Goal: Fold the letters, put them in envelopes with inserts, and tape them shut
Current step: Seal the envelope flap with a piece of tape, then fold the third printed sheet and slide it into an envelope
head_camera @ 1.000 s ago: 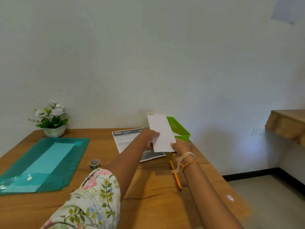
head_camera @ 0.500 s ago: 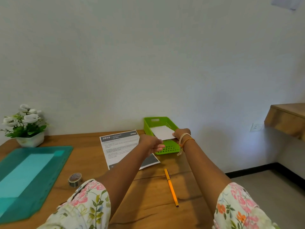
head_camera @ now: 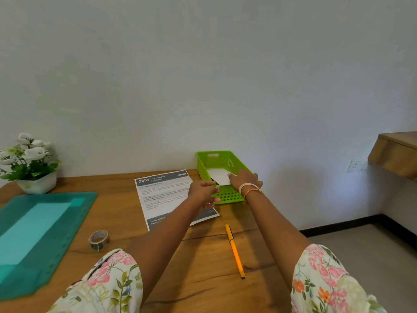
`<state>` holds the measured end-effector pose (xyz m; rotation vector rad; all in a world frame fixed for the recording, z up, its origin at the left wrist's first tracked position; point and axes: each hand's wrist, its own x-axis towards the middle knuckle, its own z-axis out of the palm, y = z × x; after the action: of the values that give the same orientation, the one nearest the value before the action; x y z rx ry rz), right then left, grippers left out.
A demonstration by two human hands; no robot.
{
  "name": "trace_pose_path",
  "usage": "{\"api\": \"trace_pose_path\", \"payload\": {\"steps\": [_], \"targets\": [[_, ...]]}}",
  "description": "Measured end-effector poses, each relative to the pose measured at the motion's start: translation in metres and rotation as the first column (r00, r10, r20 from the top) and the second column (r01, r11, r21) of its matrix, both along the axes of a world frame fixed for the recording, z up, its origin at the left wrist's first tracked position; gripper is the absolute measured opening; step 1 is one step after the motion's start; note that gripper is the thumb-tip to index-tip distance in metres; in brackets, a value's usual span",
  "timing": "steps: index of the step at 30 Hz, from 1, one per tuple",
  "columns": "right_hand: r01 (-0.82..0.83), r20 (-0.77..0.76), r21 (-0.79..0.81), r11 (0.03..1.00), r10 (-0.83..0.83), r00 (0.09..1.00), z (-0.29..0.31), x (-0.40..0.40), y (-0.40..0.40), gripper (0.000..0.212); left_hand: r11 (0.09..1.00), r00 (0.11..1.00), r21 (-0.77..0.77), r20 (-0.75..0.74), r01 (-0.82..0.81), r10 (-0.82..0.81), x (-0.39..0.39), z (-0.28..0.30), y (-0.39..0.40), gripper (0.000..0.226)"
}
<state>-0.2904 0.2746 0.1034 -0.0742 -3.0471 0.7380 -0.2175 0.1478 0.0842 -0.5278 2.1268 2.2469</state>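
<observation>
A white envelope [head_camera: 218, 176] lies inside the green plastic basket [head_camera: 225, 196] at the back of the wooden table [head_camera: 203, 274]. My right hand [head_camera: 244, 180] hovers over the basket's near right part. Its fingers are spread and the thumb tip touches the envelope's edge. My left hand [head_camera: 203, 192] is open, palm down, just left of the basket above a printed letter [head_camera: 162, 195] headed "2659", which lies flat. A roll of tape [head_camera: 98, 240] stands nearer to me on the left.
An orange pen [head_camera: 234, 250] lies in front of the basket. A teal cutting mat [head_camera: 45, 224] with a pale sheet on it covers the table's left side. A potted white flower [head_camera: 29, 163] stands at the back left. A wooden shelf [head_camera: 394, 152] juts out at the right.
The envelope was held up by both hands, then was lowered into the green basket. My left hand has let go and opened beside the basket; my right hand's fingers have spread.
</observation>
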Motion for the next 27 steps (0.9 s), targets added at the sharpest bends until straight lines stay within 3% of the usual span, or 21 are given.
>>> {"api": "trace_pose_path", "payload": {"steps": [2, 5, 9, 13, 16, 18, 21, 24, 27], "targets": [[0.027, -0.068, -0.021, 0.999, -0.028, 0.997, -0.005, 0.010, -0.003, 0.048, 0.999, 1.000, -0.049, -0.021, 0.012, -0.013, 0.010, -0.001, -0.004, 0.021], [0.039, -0.298, -0.085, 0.996, -0.062, 0.952, -0.016, 0.036, -0.015, 0.040, 0.981, 0.998, -0.196, -0.054, 0.001, -0.012, 0.030, -0.009, -0.017, 0.019], [-0.103, -0.496, -0.137, 0.985, 0.022, 0.868, -0.042, 0.087, -0.041, 0.032, 0.844, 0.989, -0.531, -0.150, -0.072, -0.009, 0.071, -0.031, -0.046, 0.017], [-0.323, -0.364, -0.134, 0.937, 0.257, 0.895, -0.074, 0.136, -0.073, 0.034, 0.704, 0.978, -0.700, -0.205, -0.115, -0.043, 0.123, -0.060, -0.078, 0.027], [-0.398, -0.197, -0.031, 0.917, 0.385, 0.902, -0.095, 0.162, -0.100, 0.052, 0.613, 0.969, -0.779, -0.232, -0.134, -0.082, 0.156, -0.078, -0.100, 0.033], [-0.383, -0.186, 0.078, 0.921, 0.390, 0.902, -0.103, 0.174, -0.118, 0.062, 0.542, 0.974, -0.831, -0.205, -0.120, -0.098, 0.173, -0.086, -0.117, 0.037], [-0.337, -0.190, 0.114, 0.935, 0.353, 0.916, -0.103, 0.183, -0.137, 0.077, 0.451, 0.984, -0.888, -0.149, -0.091, -0.096, 0.193, -0.090, -0.139, 0.041], [-0.272, -0.121, 0.167, 0.948, 0.294, 0.948, -0.096, 0.184, -0.148, 0.089, 0.438, 0.980, -0.896, -0.146, -0.073, -0.135, 0.204, -0.090, -0.149, 0.044], [-0.243, -0.040, 0.329, 0.913, 0.271, 0.962, -0.083, 0.183, -0.154, 0.086, 0.444, 0.978, -0.891, -0.171, -0.099, -0.123, 0.206, -0.091, -0.150, 0.043]]}}
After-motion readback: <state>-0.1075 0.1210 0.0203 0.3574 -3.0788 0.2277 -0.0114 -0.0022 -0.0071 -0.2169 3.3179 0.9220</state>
